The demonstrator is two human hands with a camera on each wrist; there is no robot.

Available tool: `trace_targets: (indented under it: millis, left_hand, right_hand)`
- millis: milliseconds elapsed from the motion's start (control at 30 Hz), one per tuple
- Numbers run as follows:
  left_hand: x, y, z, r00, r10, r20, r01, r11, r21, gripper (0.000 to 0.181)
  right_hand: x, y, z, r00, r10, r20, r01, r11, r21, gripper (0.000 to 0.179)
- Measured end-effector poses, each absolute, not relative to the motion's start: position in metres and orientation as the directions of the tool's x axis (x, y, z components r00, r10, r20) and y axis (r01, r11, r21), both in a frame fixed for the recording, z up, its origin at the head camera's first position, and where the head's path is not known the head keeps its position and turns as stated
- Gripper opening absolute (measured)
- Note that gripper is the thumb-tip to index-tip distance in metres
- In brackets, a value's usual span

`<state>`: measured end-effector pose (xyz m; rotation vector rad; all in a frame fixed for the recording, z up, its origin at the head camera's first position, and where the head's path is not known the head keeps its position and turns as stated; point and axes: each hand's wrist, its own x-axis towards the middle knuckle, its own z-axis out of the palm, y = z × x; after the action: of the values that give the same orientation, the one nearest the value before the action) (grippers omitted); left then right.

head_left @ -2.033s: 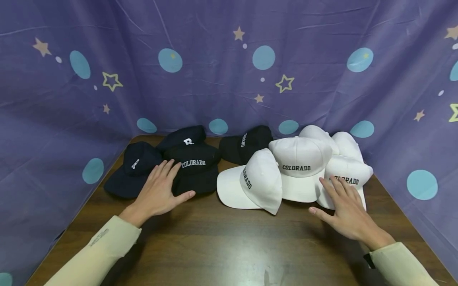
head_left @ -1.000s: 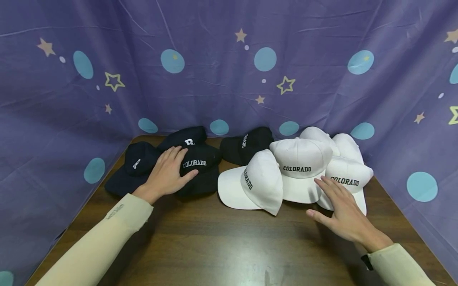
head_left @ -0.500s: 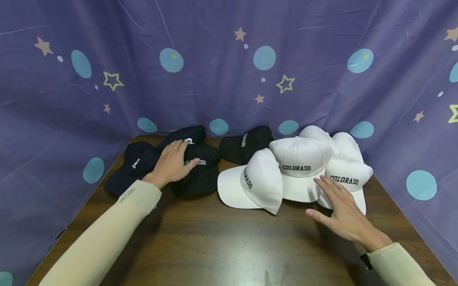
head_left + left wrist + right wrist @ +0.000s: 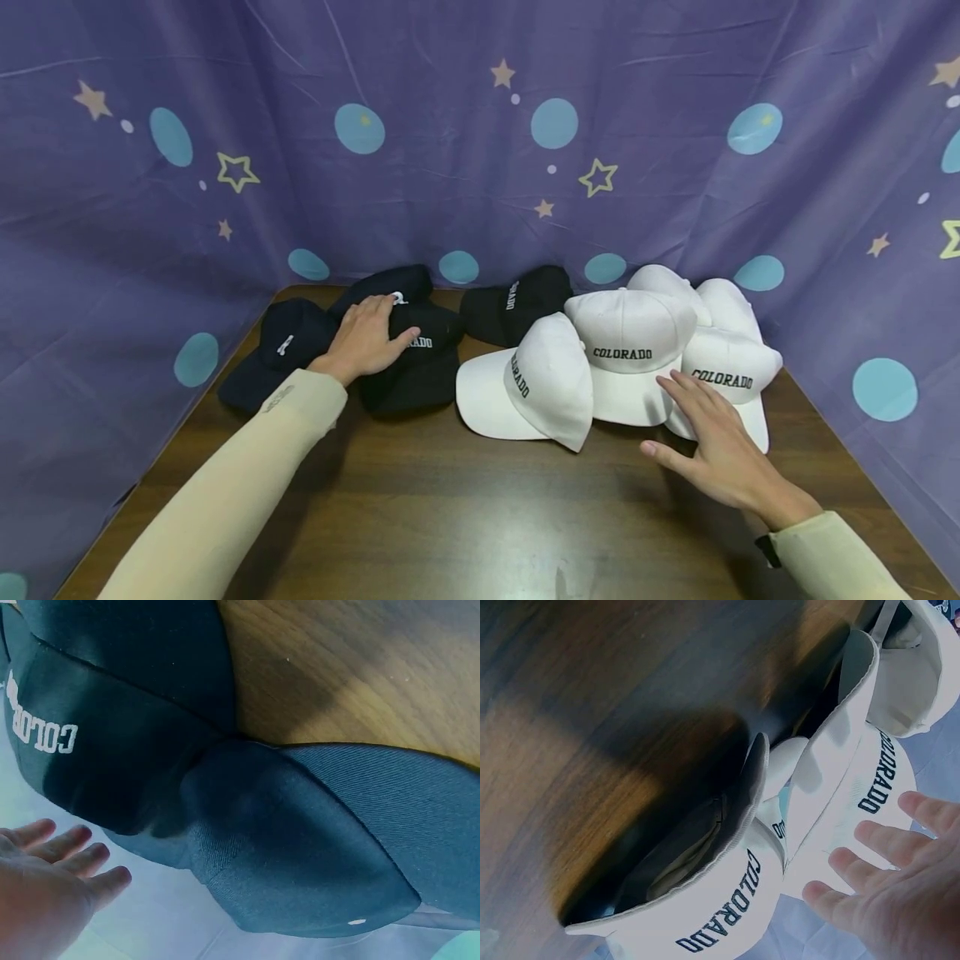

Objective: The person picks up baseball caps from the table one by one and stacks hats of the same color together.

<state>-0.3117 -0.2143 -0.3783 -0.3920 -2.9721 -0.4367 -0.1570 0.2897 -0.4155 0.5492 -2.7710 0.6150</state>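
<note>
My left hand (image 4: 367, 337) is over the black COLORADO cap (image 4: 412, 387), fingers extended and thumb spread, covering part of its lettering. In the left wrist view these fingers (image 4: 79, 851) lie off the crown's edge and hold nothing. Beside it sit a navy cap (image 4: 292, 329) and another navy cap (image 4: 384, 282) with a white letter behind. Over the brim of the right-hand white COLORADO cap (image 4: 731, 358) hovers my right hand (image 4: 716, 446), fingers spread and nothing held. Another white COLORADO cap (image 4: 630, 321) stands just left of it.
A white cap (image 4: 555, 375) lies turned sideways at the centre front of the group, its brim pointing left. Behind it is a black cap (image 4: 528, 304). More white caps (image 4: 727, 307) stand at the back right. A purple patterned cloth (image 4: 480, 208) walls in the wooden table (image 4: 487, 508).
My left hand has moved forward and rightward, from the front of the black cap to over its crown. The right hand has shifted only slightly left. All the caps stay in place.
</note>
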Motion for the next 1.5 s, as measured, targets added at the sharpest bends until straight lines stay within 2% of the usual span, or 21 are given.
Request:
trace_targets:
  millis: [300, 767, 1133, 1367, 1500]
  left_hand:
    - [-0.320, -0.215, -0.385, -0.966, 0.236, 0.110, 0.257, 0.929, 0.266, 0.083]
    - [-0.325, -0.210, -0.384, -0.978, 0.188, 0.091, 0.206, 0.935, 0.289, 0.073]
    - [-0.328, -0.215, -0.385, -0.992, 0.118, 0.046, 0.126, 0.936, 0.328, 0.075]
    - [-0.325, -0.220, -0.379, -0.998, 0.067, -0.012, 0.058, 0.931, 0.361, 0.089]
    - [-0.324, -0.220, -0.374, -0.998, 0.045, -0.044, 0.026, 0.933, 0.360, 0.090]
  right_hand:
    - [-0.156, 0.289, -0.416, -0.897, -0.305, 0.318, -0.412, 0.839, -0.355, 0.092]
    - [-0.157, 0.289, -0.417, -0.893, -0.309, 0.326, -0.416, 0.842, -0.343, 0.091]
    - [-0.156, 0.288, -0.414, -0.898, -0.300, 0.322, -0.407, 0.844, -0.350, 0.090]
    - [-0.156, 0.288, -0.414, -0.898, -0.296, 0.324, -0.405, 0.845, -0.349, 0.090]
    - [-0.156, 0.287, -0.415, -0.898, -0.304, 0.320, -0.410, 0.843, -0.349, 0.090]
